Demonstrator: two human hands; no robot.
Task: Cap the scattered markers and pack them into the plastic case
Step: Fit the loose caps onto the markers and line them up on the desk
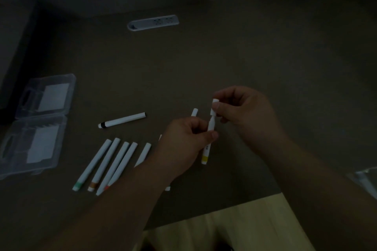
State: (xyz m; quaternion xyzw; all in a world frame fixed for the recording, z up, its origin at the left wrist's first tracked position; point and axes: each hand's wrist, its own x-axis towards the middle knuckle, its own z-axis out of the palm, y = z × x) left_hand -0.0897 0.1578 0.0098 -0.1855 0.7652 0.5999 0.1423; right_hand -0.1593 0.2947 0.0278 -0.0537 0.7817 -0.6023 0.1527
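Observation:
My left hand (183, 144) grips a white marker with a yellow band (205, 155), held nearly upright above the table. My right hand (242, 108) pinches a white cap (214, 106) at the marker's top end. Another white piece (194, 112) pokes up behind my left hand, its lower part hidden. Several white markers lie in a row at the lower left, among them one with a green band (92, 164) and one with a brown band (105, 164). A marker with a black band (122, 120) lies apart above them. The clear plastic case (34, 124) lies open at the far left.
A power socket strip (153, 22) is set into the brown table (244, 51) at the back. The table's near edge runs under my forearms, with pale trousers (204, 230) below it. A dark object stands at the far left edge.

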